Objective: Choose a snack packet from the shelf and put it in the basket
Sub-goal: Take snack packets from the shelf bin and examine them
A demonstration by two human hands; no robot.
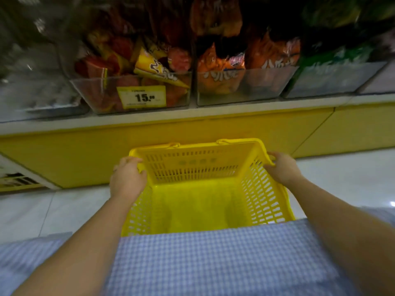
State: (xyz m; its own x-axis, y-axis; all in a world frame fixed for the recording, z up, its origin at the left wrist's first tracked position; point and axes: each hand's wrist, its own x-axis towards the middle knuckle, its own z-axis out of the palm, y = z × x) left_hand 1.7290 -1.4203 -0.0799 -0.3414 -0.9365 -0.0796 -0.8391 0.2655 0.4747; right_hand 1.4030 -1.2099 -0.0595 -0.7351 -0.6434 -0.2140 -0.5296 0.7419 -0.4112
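Note:
An empty yellow plastic basket [265, 189] hangs in front of me over the floor. My left hand [128, 178] grips its left rim and my right hand [282, 166] grips its right rim. On the shelf above, clear bins hold snack packets: a yellow packet [158, 68] among red ones in the left bin, orange packets [269, 54] in the middle bin, green packets [333, 58] in the right bin. Both hands are well below the bins.
A yellow price tag reading 15 [141, 97] sticks on the left bin. The shelf has a white edge [213, 113] and a yellow base panel [85, 150]. White floor tiles [342, 174] lie below. My checked blue shirt [213, 263] covers the basket's near end.

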